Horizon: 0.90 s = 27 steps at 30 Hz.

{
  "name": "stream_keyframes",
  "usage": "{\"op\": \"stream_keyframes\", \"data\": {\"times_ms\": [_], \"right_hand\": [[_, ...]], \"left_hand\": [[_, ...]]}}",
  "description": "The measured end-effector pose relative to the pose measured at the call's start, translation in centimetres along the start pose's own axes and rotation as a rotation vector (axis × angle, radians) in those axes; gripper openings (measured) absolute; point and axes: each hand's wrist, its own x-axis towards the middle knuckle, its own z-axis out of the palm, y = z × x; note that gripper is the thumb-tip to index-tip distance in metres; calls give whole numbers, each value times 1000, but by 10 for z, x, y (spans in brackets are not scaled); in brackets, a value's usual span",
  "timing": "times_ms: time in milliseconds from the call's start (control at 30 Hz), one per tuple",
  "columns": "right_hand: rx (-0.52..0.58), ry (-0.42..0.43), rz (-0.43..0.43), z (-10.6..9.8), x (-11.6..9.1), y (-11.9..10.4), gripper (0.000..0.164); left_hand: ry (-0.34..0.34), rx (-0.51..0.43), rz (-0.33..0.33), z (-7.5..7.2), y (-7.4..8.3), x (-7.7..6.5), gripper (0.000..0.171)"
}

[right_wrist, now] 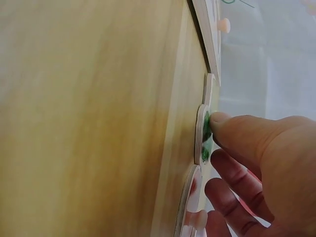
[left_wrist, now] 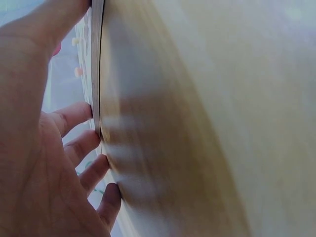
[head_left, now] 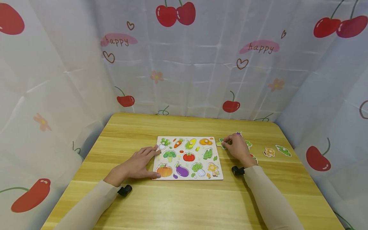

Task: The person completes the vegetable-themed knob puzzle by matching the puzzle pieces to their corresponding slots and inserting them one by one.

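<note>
My right hand (head_left: 237, 147) is at the right side of the puzzle board, pinching a green broccoli puzzle piece (head_left: 220, 143) with thumb and fingertips. In the right wrist view the thumb presses on this broccoli piece (right_wrist: 204, 136), which lies flat at the tabletop; its knob is hidden. My left hand (head_left: 140, 163) rests along the left edge of the white vegetable puzzle board (head_left: 201, 175), fingers spread and thumb over the lower left corner. Pictures of a tomato, eggplant, pumpkin and other vegetables cover the board. From the left wrist, fingertips show against the board's edge (left_wrist: 97, 74).
Several loose pieces lie right of the board: a mushroom piece (head_left: 269, 152), a pea pod piece (head_left: 283, 150), and partly hidden purple (head_left: 238, 133), green (head_left: 249, 143) and red ones. A wooden table (head_left: 184, 204) carries everything, with a printed curtain (head_left: 184, 83) around it.
</note>
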Motion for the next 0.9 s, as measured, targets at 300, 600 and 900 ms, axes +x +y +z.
{"op": "stream_keyframes", "data": {"times_ms": [300,600,900], "right_hand": [[11,14,25,-1,-2,-2,13],[31,20,31,-4,-5,-5,18],[51,41,3,-7,-6,-14,20]], "left_hand": [[-13,-3,-8,1,-2,1,116],[-21,-2,-14,2,-3,0,116],[-13,-5,-13,2,-4,0,116]]}}
